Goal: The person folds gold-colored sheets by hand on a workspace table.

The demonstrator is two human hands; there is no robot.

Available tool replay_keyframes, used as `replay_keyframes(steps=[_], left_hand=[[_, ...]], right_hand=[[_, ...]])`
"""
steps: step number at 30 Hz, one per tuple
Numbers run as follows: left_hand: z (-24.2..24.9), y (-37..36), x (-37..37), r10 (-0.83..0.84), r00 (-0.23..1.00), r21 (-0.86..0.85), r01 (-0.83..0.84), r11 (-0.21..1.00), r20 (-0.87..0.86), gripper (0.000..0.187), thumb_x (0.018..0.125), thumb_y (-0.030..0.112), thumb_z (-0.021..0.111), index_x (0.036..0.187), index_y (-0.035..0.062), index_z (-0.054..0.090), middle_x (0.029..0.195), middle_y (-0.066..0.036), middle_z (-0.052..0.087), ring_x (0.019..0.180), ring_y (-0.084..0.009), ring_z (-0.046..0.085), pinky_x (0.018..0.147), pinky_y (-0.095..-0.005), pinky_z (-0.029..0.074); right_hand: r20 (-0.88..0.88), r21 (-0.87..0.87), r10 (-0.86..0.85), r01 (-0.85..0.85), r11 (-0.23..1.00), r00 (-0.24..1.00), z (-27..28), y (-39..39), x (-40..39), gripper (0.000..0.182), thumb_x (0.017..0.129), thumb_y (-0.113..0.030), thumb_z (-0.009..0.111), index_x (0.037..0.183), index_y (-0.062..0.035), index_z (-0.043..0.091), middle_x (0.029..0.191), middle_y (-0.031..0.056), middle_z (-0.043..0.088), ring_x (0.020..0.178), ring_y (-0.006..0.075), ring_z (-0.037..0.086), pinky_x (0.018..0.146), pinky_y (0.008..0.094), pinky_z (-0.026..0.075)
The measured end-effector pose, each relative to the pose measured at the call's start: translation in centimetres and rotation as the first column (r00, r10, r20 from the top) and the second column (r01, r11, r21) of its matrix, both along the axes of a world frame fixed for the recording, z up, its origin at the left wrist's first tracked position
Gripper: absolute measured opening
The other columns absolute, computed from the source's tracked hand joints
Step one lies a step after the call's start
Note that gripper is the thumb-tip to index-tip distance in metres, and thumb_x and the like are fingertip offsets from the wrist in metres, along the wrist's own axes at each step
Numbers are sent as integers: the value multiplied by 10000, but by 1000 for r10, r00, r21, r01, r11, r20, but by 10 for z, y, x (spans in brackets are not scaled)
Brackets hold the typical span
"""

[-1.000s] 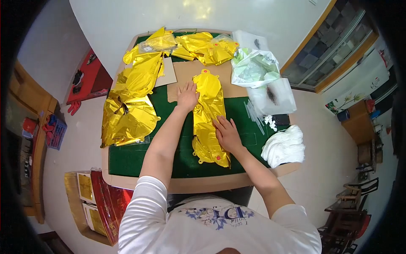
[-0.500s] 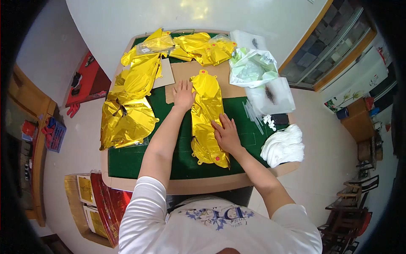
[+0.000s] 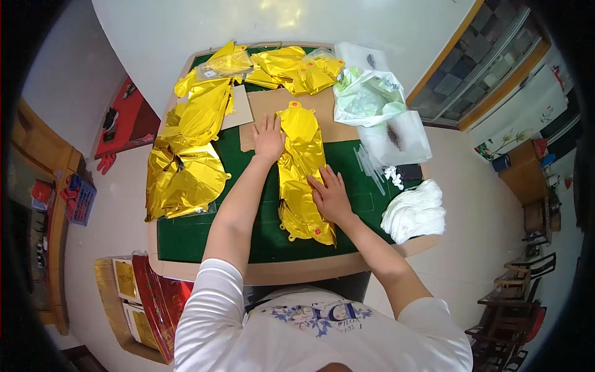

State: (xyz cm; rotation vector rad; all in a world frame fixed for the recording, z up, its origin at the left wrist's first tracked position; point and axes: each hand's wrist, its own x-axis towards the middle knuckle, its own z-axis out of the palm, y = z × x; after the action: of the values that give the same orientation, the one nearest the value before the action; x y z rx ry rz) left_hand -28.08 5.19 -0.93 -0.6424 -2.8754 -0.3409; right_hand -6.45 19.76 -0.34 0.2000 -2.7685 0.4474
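Note:
A long gold foil piece [image 3: 300, 164] lies lengthwise on the green table top [image 3: 248, 229], with small tabs at its ends and red dots near the top and bottom. My left hand [image 3: 269, 140] is spread flat at its upper left edge, partly over brown cardboard [image 3: 334, 121]. On the foil's right edge, lower down, rests my right hand [image 3: 331, 193], fingers apart. More gold foil [image 3: 186, 177] is heaped at the left, and further gold foil [image 3: 279, 65] lies along the far edge.
Right of the foil are a whitish-green plastic bag [image 3: 365, 102], clear plastic packets [image 3: 396, 139], thin clear strips [image 3: 370, 168], small white pieces [image 3: 393, 177], a black item [image 3: 409, 173] and a white thread bundle [image 3: 414, 212]. An open carton [image 3: 118, 310] stands on the floor at lower left.
The whole view has shifted very slightly. Both hands stay in the same places on and beside the foil piece.

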Motion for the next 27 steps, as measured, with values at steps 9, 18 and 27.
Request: replay_keyframes(steps=[9,18,27], left_hand=[[-5,-40,48,-99,985,448,152,881,-140,264,896,88,513,1129,13,614,1289,-140,541,1241,-340,449,1031,-428,364],[1,-61,109,-227,973,349,226,909,-39,371,906,171,553,1250,34,556,1367,-146,488,1319,-337,379,1098,-486,279],[22,-74,148,-366,930,297,340,892,34,502,851,286,643,1274,40,532,1399,-140,449,1355,-311,337,1121,-510,218]], right_hand=[[5,-25,9,-9,1000,1000,0,1,0,382,895,-176,539,1276,-139,540,1413,172,392,1358,344,314,1100,533,237],[6,-31,2,-2,1000,1000,-1,0,0,387,900,-171,534,1286,-143,528,1420,178,380,1362,350,303,1102,534,235],[5,-25,3,-3,1000,1000,-3,2,-1,402,905,-163,518,1306,-135,508,1423,180,372,1362,351,302,1109,523,229]])
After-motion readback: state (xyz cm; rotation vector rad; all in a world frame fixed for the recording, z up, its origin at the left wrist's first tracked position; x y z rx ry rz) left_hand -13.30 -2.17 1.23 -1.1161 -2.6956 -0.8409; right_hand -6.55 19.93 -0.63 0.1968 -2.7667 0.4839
